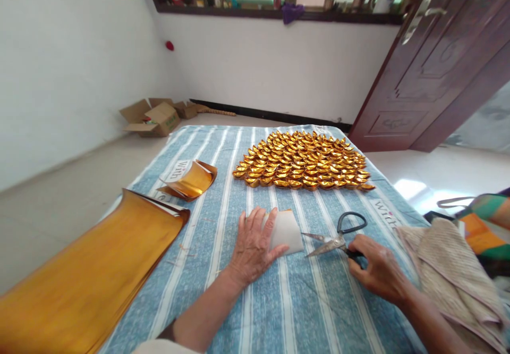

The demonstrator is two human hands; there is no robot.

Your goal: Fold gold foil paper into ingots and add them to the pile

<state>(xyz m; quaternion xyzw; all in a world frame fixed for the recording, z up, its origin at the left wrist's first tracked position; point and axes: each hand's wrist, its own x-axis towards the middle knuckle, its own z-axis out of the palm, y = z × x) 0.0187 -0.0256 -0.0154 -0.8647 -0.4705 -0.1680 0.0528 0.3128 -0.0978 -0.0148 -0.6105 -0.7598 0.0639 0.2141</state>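
Left hand: my left hand (255, 245) lies flat, fingers spread a little, pressing down on a white folded paper (287, 230). It grips nothing; the palm only pins the sheet to the striped cloth (223, 210).
Right hand: my right hand (376, 269) is closed over the lower handle of the scissors (338, 237), which rest on the cloth; the upper handle loop stands free above my knuckles.
Scissors: the blades are parted a little and point left toward the paper. The tips lie just beside its right edge, seemingly not touching.
Paper: it lies under and to the right of my left fingers, between my two hands, white side up, with a narrow gold edge showing at the top.
Ahead of both hands: a close-packed patch of gold folded ingots (303, 160), well apart from the paper.
Left of the left hand: a curled gold sheet (191, 179) farther up, and nearer me a large stack of gold sheets (91, 274).
Right of the right hand: a beige towel (446, 269) near my wrist.
Technique note: I judge that the paper should stay pinned flat with my fingertips back from the edge facing the blades, and that the scissors need a full grip before lifting.
Risk: the thin sheet may slide on the cloth if my palm lightens.
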